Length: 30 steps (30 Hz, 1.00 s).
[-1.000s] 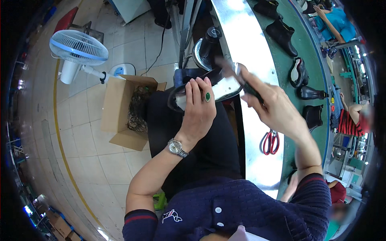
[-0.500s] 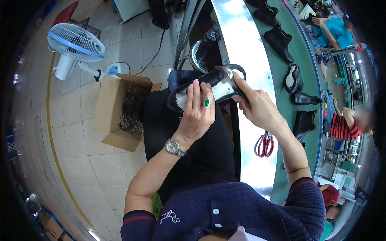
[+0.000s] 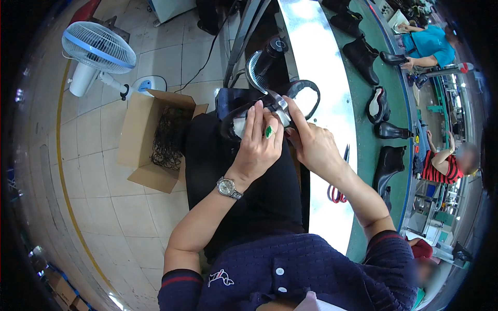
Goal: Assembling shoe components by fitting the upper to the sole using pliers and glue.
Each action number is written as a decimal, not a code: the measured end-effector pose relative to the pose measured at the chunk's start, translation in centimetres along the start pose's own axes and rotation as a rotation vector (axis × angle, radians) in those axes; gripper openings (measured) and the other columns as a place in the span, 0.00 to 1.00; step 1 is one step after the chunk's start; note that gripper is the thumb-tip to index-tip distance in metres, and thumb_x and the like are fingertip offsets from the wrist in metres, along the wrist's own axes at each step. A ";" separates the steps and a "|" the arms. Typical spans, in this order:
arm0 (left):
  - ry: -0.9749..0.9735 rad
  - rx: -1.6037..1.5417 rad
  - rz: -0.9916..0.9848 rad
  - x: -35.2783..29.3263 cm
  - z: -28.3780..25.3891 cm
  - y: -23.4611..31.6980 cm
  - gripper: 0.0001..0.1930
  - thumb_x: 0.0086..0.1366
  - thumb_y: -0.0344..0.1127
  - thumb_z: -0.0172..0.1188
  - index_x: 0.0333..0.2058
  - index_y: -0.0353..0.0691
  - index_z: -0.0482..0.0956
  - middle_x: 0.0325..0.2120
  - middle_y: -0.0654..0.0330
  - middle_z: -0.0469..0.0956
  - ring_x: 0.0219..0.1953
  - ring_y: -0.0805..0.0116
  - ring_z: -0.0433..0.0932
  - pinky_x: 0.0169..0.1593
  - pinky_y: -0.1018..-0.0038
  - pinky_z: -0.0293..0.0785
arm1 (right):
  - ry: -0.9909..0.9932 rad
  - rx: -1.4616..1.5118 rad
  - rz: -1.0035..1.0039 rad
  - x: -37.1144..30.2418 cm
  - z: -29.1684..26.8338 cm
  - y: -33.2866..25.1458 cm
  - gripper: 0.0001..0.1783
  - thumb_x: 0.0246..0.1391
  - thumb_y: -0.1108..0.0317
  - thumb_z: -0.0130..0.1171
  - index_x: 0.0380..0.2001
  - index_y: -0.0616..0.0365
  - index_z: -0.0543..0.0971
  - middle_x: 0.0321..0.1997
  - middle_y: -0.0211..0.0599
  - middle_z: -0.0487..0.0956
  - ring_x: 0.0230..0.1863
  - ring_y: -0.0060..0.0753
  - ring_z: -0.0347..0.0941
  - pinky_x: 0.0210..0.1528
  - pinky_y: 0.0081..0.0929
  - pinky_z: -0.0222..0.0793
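Observation:
Sole side up across my lap lies a black shoe (image 3: 312, 106), white showing inside its dark rim at both ends. My left hand (image 3: 259, 139), wearing a green-stoned ring, grips its middle; the fingers lie across the sole. My right hand (image 3: 315, 144) is closed around a metal hand tool (image 3: 280, 108) with a curved head, which looks like lasting pincers. That head rests against the shoe's sole beside my left fingertips. The tool's handle is mostly hidden in my right palm.
Red-handled scissors (image 3: 337, 195) lie on the metal bench top (image 3: 324, 67) at my right. Several black boots (image 3: 361, 57) stand on a green belt (image 3: 363, 111) beyond. At left are a carton (image 3: 148, 183) of dark stringy scraps and a fan (image 3: 98, 46). Other people work across the belt.
My right hand and the tool have shifted left and slightly down, uncovering more white at the shoe's far end. My left hand has moved slightly right. My right forearm now covers part of the scissors.

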<state>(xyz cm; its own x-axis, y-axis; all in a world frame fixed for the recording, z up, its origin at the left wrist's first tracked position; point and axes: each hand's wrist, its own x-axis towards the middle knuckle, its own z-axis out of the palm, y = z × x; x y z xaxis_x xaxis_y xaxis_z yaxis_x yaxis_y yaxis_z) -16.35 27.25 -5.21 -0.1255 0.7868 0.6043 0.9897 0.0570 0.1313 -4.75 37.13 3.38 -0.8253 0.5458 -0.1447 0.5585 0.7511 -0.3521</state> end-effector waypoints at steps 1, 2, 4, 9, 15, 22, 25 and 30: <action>0.004 0.000 0.001 0.0 0.0 -0.1 0.12 0.58 0.22 0.58 0.41 0.22 0.77 0.42 0.40 0.76 0.54 0.39 0.74 0.61 0.54 0.69 | -0.032 -0.018 -0.050 0.1 -0.5 0.1 0.37 0.59 0.72 0.53 0.69 0.53 0.52 0.19 0.51 0.76 0.20 0.54 0.75 0.27 0.45 0.69; 0.008 -0.007 -0.001 -0.3 0.1 -0.2 0.14 0.57 0.24 0.59 0.42 0.23 0.77 0.42 0.41 0.76 0.55 0.40 0.73 0.61 0.55 0.69 | -0.070 -0.034 -0.104 0.2 -0.9 0.1 0.37 0.59 0.72 0.53 0.69 0.54 0.52 0.19 0.51 0.77 0.20 0.54 0.75 0.26 0.45 0.70; 0.011 -0.010 -0.009 -0.6 0.0 -0.3 0.16 0.56 0.25 0.61 0.44 0.24 0.76 0.42 0.42 0.75 0.56 0.42 0.72 0.62 0.56 0.68 | -0.068 -0.059 -0.097 0.3 -1.3 -1.1 0.37 0.59 0.72 0.53 0.69 0.53 0.51 0.20 0.51 0.77 0.20 0.54 0.75 0.26 0.45 0.70; -0.093 -0.255 -0.285 1.5 -3.4 -0.7 0.33 0.47 0.30 0.71 0.53 0.27 0.70 0.52 0.45 0.69 0.56 0.47 0.68 0.62 0.59 0.64 | -0.026 -0.054 -0.047 0.2 0.5 -0.2 0.38 0.59 0.71 0.52 0.70 0.51 0.50 0.20 0.51 0.77 0.22 0.55 0.76 0.26 0.46 0.70; -0.334 -0.074 -0.216 -0.5 -4.6 -2.5 0.34 0.49 0.28 0.69 0.56 0.24 0.68 0.53 0.43 0.71 0.55 0.48 0.70 0.59 0.62 0.68 | 0.117 0.116 -0.082 0.3 -0.1 -2.7 0.38 0.58 0.72 0.53 0.69 0.54 0.51 0.20 0.52 0.77 0.23 0.55 0.77 0.27 0.46 0.71; -0.239 -0.096 -0.218 -1.8 -4.0 -2.8 0.33 0.47 0.26 0.70 0.53 0.26 0.68 0.54 0.39 0.71 0.57 0.45 0.70 0.60 0.61 0.70 | -0.125 0.069 -0.029 1.2 -0.3 -3.8 0.38 0.59 0.73 0.54 0.69 0.53 0.51 0.21 0.53 0.77 0.22 0.55 0.76 0.26 0.45 0.70; -0.176 -0.194 -0.243 -1.4 -3.8 -2.7 0.32 0.45 0.24 0.71 0.50 0.29 0.68 0.54 0.41 0.71 0.57 0.45 0.70 0.59 0.61 0.70 | 0.134 0.227 -0.030 0.5 2.0 -3.3 0.39 0.58 0.72 0.55 0.70 0.53 0.51 0.18 0.50 0.76 0.23 0.54 0.77 0.28 0.43 0.71; -0.214 -0.363 -0.198 -1.6 -4.8 -5.1 0.35 0.45 0.23 0.71 0.54 0.32 0.66 0.55 0.44 0.71 0.57 0.46 0.70 0.58 0.63 0.71 | -0.077 0.157 -0.071 1.2 -1.2 -1.7 0.32 0.56 0.72 0.54 0.64 0.56 0.60 0.21 0.54 0.77 0.28 0.64 0.75 0.33 0.51 0.70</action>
<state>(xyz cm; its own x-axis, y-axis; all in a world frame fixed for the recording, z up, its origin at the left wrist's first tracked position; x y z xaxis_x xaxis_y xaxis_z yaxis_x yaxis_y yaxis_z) -21.52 22.74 -3.13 -0.2547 0.8937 0.3695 0.8554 0.0300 0.5172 -6.62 36.92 4.92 -0.8696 0.4587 -0.1828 0.4836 0.7162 -0.5032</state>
